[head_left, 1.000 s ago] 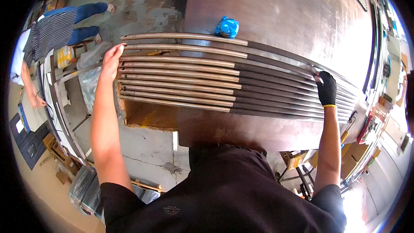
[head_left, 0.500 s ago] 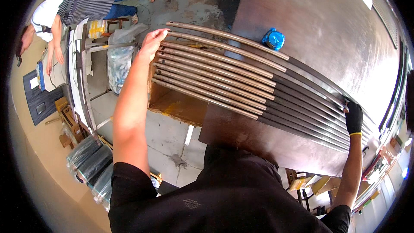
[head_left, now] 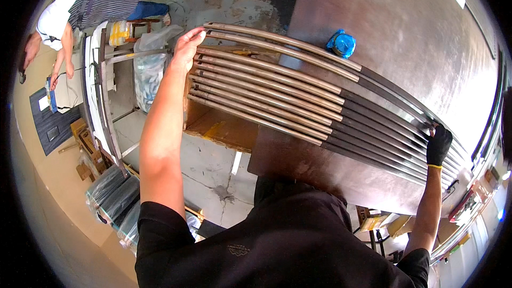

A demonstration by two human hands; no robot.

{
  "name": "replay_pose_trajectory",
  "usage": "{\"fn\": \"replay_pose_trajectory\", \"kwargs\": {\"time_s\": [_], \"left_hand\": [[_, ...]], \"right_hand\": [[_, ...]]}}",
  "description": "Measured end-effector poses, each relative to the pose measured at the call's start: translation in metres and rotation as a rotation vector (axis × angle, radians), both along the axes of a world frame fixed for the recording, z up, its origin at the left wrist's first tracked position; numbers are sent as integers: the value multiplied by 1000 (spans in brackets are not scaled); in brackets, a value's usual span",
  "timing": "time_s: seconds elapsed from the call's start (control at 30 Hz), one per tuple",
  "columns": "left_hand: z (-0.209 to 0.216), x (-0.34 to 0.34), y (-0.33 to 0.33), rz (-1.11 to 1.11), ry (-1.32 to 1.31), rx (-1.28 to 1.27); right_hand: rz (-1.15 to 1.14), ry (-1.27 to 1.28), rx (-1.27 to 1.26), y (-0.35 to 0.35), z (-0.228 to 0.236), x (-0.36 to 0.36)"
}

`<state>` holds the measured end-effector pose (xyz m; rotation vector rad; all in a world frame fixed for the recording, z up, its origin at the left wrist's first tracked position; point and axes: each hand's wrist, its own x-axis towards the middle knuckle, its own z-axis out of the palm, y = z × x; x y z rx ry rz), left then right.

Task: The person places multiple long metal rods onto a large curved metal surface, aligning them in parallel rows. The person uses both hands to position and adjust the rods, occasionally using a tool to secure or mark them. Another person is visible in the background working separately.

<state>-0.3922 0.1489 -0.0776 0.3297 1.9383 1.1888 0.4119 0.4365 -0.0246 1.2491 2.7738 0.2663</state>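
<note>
A row of several long metal tubes (head_left: 266,81), bare and shiny on the left and black toward the right, lies across a brown table. Two tubes lie apart on the far side of the row. My bare left hand (head_left: 186,50) has its fingertips closed at the left end of the nearer of these two, the second metal tube (head_left: 288,52). Right beside it is the farthest tube (head_left: 282,37). My right hand (head_left: 439,146), in a black glove with a yellow cuff, is closed around the tubes' black part at the right; its fingertips are partly hidden.
The brown table (head_left: 373,26) has a round blue object (head_left: 341,44) beyond the tubes. A cardboard box (head_left: 218,128) sits under their left ends. Far left, a person in a striped apron (head_left: 106,4) works by a metal frame (head_left: 104,90). Plastic-wrapped rolls (head_left: 114,197) stand lower left.
The second tube has shifted away from the row, closer to the farthest tube. Both my hands have moved slightly farther away with it. The person's hands at the left have moved.
</note>
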Motion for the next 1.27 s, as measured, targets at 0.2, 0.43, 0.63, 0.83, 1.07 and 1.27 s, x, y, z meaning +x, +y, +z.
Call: {"fn": "replay_pose_trajectory", "kwargs": {"time_s": [0.2, 0.43, 0.63, 0.83, 1.07, 1.27], "left_hand": [[-1, 6, 7, 21, 93, -5], [0, 4, 5, 4, 150, -82], [2, 1, 8, 24, 148, -117], [1, 6, 11, 65, 158, -132], [2, 8, 13, 116, 87, -90], [-15, -21, -9, 70, 65, -57]], "right_hand": [[-84, 39, 18, -8, -1, 1], [-173, 101, 125, -19, 5, -11], [-121, 193, -144, -3, 11, -12], [123, 92, -411, 29, 30, -16], [41, 165, -416, 28, 17, -9], [151, 210, -373, 37, -17, -19]]}}
